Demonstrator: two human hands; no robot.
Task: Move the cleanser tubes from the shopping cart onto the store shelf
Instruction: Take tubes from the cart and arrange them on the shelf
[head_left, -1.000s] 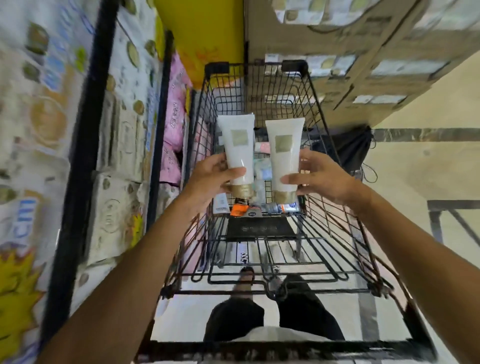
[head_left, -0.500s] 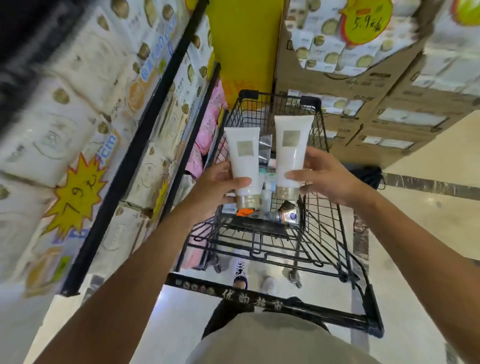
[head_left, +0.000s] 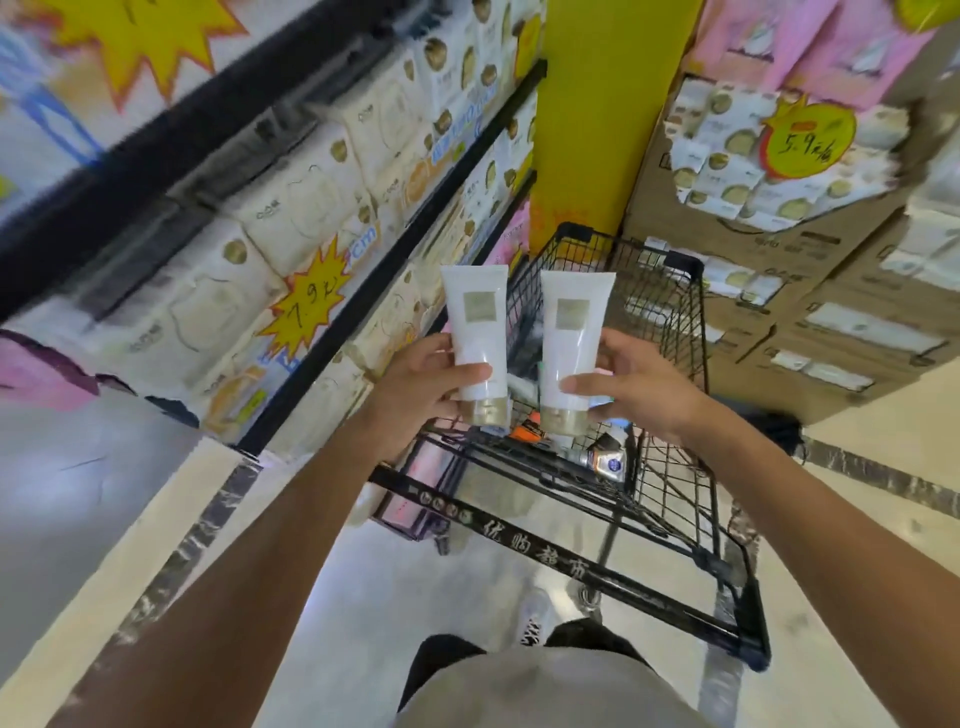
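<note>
Above the black wire shopping cart (head_left: 670, 395), two white plastic cleanser tubes with gold caps are held upright, caps down, side by side and slightly apart. The left tube (head_left: 477, 338) is gripped by the left hand (head_left: 421, 395), thumb across its front; the right tube (head_left: 571, 348) is gripped by the right hand (head_left: 639, 389). The black-framed store shelf (head_left: 363, 291), stocked with pale packs, is seen at the left. A few small items (head_left: 602, 457) are left in the cart.

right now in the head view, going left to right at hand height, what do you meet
store shelf → left hand → left cleanser tube → right cleanser tube → right hand → shopping cart far rim → cardboard boxes
</note>
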